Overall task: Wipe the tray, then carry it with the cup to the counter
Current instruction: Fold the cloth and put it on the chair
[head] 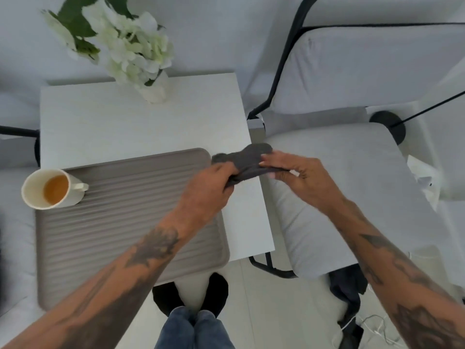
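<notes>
A grey ribbed tray lies on the near part of a small white table, overhanging its near edge. A cream cup holding amber liquid stands on the tray's far left corner. A dark grey cloth is held above the table's right edge, just beyond the tray's far right corner. My left hand grips the cloth's near left part. My right hand pinches its right side with fingers and thumb. Both forearms reach in from below.
A white vase of white flowers stands at the table's far edge. A light grey cushioned chair with a black frame sits right of the table. A black round lamp base and cables are on the floor at right.
</notes>
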